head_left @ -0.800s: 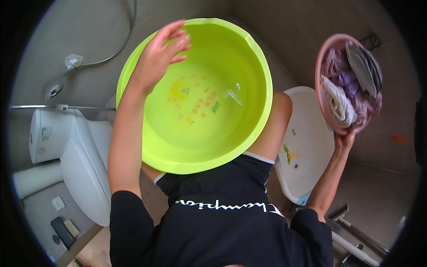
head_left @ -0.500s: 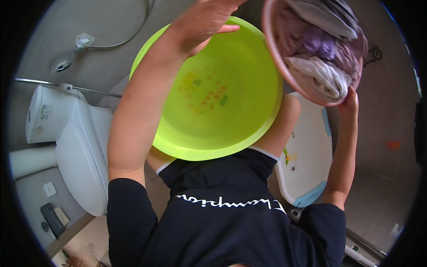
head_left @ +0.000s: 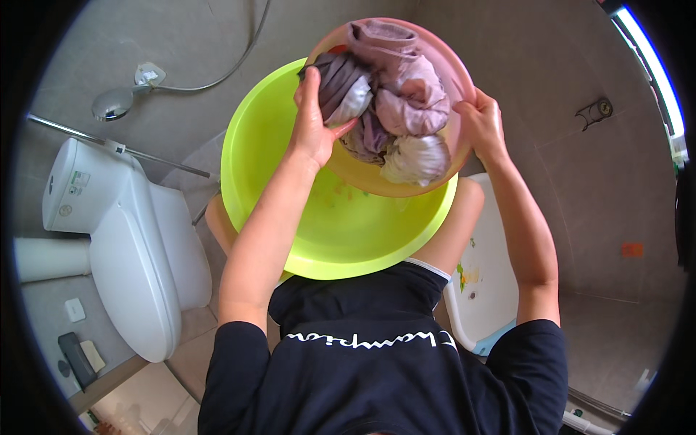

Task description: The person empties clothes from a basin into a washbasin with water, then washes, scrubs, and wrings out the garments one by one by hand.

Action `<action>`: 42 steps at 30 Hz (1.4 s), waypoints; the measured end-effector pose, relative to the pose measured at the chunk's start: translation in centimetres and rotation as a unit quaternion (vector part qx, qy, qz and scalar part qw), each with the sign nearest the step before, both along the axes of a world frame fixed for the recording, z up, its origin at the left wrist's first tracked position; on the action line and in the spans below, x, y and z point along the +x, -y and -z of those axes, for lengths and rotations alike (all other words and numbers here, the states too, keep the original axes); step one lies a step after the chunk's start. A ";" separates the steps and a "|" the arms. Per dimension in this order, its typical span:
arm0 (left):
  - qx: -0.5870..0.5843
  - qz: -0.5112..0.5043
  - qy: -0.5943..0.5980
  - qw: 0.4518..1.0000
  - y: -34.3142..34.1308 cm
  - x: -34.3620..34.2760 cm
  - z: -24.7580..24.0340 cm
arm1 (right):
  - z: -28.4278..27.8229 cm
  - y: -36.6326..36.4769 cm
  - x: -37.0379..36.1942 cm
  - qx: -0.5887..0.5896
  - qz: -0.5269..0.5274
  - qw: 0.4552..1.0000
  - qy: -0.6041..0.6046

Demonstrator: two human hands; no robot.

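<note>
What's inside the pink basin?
The pink basin holds a pink cloth, purple cloth, white cloth and grey cloth. The left hand hides some grey, and I can't see under the heap.

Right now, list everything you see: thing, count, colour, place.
Green basin: one, lime green, centre
Pink basin: one, pink, held over green basin
Clothes: several, pink, grey, purple, white, in pink basin
Tub: one, white and blue, lower right
Toilet: one, white, left
Pipe: one, white, far left
Rail: one, silver, left
Shower head: one, silver, upper left
Hose: one, silver, upper left
Wall fitting: one, dark, right
Sticker: one, orange, far right
Bright strip: one, white, upper right
Blocks: two, dark grey and cream, lower left
Shirt: one, black, lower centre
Left hand: one, bare, touching clothes
Right hand: one, bare, gripping pink basin
Legs: two, bare, beside green basin
</note>
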State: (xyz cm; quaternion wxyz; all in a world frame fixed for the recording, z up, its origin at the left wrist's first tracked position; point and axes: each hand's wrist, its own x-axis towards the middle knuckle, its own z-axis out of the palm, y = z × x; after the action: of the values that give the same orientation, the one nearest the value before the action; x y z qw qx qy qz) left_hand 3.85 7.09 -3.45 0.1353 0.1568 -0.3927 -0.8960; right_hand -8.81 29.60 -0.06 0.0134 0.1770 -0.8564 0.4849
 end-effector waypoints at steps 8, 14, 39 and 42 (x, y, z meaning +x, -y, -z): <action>0.169 -0.048 -0.044 0.984 0.7 -0.4 3.8 | -3.0 3.5 3.6 0.113 -0.054 0.948 -0.292; 0.206 -0.063 0.027 0.976 2.6 0.1 5.1 | -2.3 3.9 4.4 0.138 -0.071 0.915 -0.374; 0.123 0.046 0.040 0.991 7.3 4.4 5.4 | -3.6 4.0 4.3 0.068 -0.048 0.920 -0.383; 0.079 0.052 0.056 0.994 7.7 5.1 5.3 | -3.7 3.7 4.0 0.044 -0.039 0.940 -0.337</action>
State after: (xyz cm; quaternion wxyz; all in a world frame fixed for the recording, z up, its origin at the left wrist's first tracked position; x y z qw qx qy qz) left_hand 8.98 -0.64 -8.74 0.0533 0.1963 -0.3352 -0.9199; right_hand -4.83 25.90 3.66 0.2741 0.3636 -0.8147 0.3591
